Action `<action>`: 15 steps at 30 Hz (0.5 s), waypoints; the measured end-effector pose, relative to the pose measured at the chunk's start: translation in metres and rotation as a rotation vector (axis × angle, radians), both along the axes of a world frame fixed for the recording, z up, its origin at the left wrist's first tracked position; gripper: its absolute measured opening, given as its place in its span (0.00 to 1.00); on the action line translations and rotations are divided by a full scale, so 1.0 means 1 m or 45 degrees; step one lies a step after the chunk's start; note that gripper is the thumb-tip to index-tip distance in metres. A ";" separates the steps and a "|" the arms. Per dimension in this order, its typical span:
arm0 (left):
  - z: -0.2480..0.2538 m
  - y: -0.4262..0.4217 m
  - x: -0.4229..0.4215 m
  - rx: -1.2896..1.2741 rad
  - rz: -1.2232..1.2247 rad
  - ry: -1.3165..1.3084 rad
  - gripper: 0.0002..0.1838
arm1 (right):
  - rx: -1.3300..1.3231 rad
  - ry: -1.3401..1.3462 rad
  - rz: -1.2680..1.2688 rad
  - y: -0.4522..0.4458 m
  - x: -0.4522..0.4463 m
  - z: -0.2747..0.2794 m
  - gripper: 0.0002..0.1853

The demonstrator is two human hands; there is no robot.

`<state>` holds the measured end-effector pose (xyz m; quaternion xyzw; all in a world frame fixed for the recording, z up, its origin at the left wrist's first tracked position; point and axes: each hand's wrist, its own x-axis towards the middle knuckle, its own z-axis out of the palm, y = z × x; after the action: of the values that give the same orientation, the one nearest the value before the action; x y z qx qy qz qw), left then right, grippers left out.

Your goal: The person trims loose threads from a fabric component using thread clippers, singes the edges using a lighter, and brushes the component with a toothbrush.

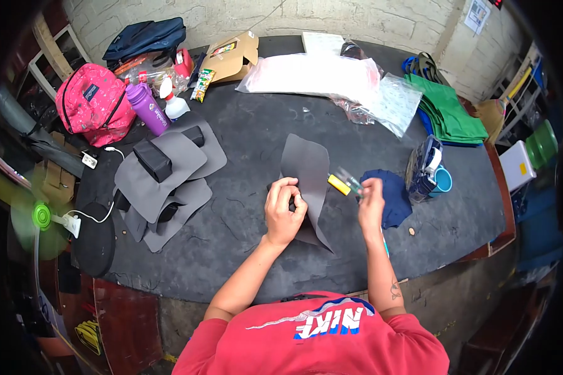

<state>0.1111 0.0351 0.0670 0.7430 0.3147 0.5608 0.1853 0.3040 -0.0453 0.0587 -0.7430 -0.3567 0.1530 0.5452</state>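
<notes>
A dark grey piece of sheet material [306, 164] with rounded corners stands partly curled on the table in front of me. My left hand [284, 214] is closed on its left side, thumb and fingers curled together. To the right, my right hand [371, 201] is closed around a small, partly clear and greenish object [351, 181], blurred by motion. Beside that object lies a short yellow item [338, 184]. A dark blue cloth [391, 200] lies just right of my right hand. A thin light-blue stick [385, 245] shows by my right wrist.
Similar grey pieces with black blocks [153, 159] are stacked at left. Behind them stand a purple bottle [147, 110], spray bottle [174, 103] and pink backpack [97, 103]. Plastic-wrapped sheets [313, 74] and green fabric [447, 112] lie at the back. A blue cup [442, 181] is at right.
</notes>
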 end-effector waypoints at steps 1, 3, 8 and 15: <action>0.003 -0.002 0.001 0.007 0.009 0.005 0.06 | 0.212 -0.055 -0.010 0.001 -0.002 0.011 0.06; 0.005 -0.003 0.002 0.013 0.007 0.029 0.06 | 0.473 -0.225 -0.019 -0.001 -0.008 0.038 0.08; 0.009 -0.005 0.007 0.033 0.002 0.083 0.06 | 0.444 -0.695 0.303 -0.014 -0.045 0.087 0.13; 0.008 -0.004 0.008 0.016 0.011 0.061 0.06 | 0.283 -0.940 0.374 -0.012 -0.056 0.070 0.11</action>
<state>0.1188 0.0306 0.0750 0.7560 0.3187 0.5456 0.1708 0.2482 -0.0572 0.1282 -0.6258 -0.6449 -0.0872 0.4299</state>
